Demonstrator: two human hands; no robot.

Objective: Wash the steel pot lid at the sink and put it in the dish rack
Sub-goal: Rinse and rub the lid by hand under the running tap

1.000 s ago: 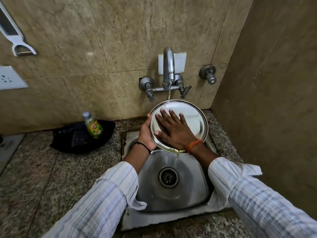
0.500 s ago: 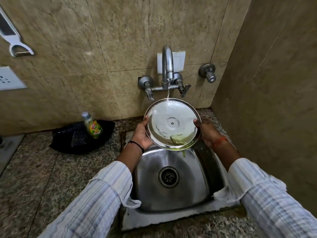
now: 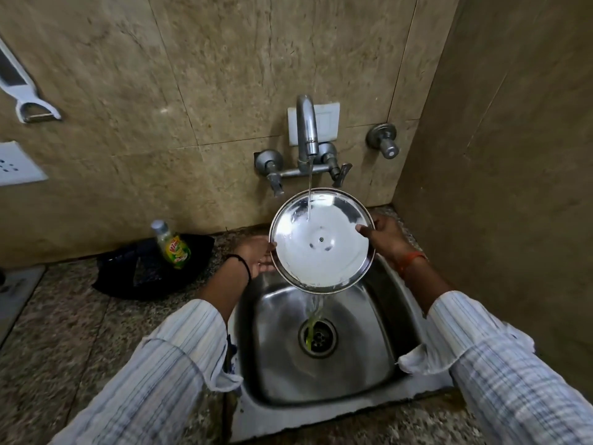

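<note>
Steel lid (image 3: 321, 242) now rinsed clear of green soap; my left hand (image 3: 256, 255) and right hand (image 3: 382, 236) grip its edges under the tap (image 3: 306, 130). Rack next.

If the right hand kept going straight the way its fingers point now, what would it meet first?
The right hand points leftward across the steel lid it grips, so it would probably slide over the lid's wet face first; depth is uncertain.
</note>
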